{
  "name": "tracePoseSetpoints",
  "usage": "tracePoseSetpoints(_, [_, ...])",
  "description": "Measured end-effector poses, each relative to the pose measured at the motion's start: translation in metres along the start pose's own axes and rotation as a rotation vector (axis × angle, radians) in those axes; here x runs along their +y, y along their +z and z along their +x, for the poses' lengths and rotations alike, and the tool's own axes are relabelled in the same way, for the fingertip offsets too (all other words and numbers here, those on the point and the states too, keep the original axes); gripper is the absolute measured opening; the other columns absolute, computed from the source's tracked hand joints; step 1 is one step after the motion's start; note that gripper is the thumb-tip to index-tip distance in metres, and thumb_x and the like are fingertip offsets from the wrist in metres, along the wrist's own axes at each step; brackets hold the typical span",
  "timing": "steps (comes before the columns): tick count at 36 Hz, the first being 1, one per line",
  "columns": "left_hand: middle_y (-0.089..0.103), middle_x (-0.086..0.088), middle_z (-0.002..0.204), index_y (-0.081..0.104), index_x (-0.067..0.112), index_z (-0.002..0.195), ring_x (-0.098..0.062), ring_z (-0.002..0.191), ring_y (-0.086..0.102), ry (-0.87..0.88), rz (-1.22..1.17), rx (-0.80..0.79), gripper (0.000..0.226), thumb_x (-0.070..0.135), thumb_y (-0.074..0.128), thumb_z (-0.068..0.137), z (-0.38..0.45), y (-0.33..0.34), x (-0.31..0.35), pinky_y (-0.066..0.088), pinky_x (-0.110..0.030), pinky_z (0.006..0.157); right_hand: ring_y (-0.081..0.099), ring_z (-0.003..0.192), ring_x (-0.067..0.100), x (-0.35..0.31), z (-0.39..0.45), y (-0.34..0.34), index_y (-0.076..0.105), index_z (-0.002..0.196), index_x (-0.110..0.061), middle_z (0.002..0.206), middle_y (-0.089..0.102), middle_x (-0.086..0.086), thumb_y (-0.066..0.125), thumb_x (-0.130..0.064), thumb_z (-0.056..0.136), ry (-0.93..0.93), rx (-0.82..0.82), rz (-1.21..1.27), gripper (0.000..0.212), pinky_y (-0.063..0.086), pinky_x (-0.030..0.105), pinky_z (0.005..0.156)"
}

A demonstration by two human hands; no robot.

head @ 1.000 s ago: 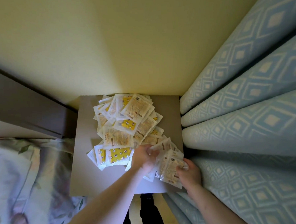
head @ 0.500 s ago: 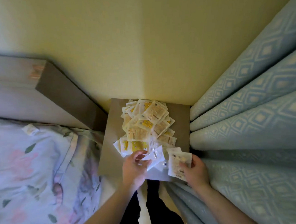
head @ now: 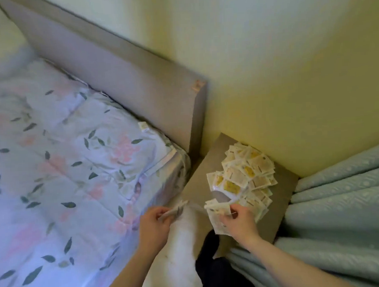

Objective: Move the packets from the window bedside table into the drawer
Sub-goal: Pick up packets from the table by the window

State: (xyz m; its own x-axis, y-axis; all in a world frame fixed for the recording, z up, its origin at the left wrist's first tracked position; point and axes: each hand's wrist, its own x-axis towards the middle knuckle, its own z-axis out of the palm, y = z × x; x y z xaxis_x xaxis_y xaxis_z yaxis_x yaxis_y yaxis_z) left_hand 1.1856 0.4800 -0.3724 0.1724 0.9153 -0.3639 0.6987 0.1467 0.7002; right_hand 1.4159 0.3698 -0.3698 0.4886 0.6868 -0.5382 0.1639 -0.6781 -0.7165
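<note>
A heap of pale and yellow packets [head: 244,173] lies on the grey bedside table [head: 281,191] between the bed and the curtain. My right hand [head: 238,222] grips a fanned bunch of packets [head: 216,210] above the table's near edge. To the left, off the table's corner, my left hand [head: 154,222] pinches a thin stack of packets [head: 174,211], seen edge-on and blurred. No drawer shows in this view.
A bed with a flowered cover [head: 60,172] and a grey headboard [head: 119,79] fills the left. A pale blue curtain [head: 341,212] hangs close on the right. The yellow wall [head: 279,72] stands behind the table. A white surface [head: 180,242] lies below my hands.
The view has swung left and pulled back, so the bed now fills the left. My left hand has come off the table to the left with packets. My right hand still holds its bunch.
</note>
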Motion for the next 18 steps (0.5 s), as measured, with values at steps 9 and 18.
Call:
tracePoseSetpoints(9, [0.066,0.019,0.067,0.064,0.036,0.065,-0.001,0.068,0.062,-0.153,-0.075,0.242,0.026,0.018,0.073,0.081,-0.099,-0.136,-0.126,0.041,-0.013,0.057,0.069,0.084,0.006,-0.091,-0.071,0.147,0.072,0.092,-0.032,0.088,0.075,-0.01,0.077,-0.028,0.087,-0.256,-0.293,-0.182,0.009,0.055,0.02,0.073])
tracePoseSetpoints(18, [0.069,0.014,0.07,0.066,0.029,0.073,-0.003,0.064,0.063,-0.377,-0.182,0.504,0.014,0.03,0.07,0.087,-0.222,-0.278,-0.266,0.045,-0.017,0.052,0.068,0.069,0.018,-0.138,-0.182,0.352,0.069,0.077,-0.015,0.07,0.07,0.002,0.075,-0.017,0.084,-0.564,-0.51,-0.444,0.01,0.058,0.035,0.067])
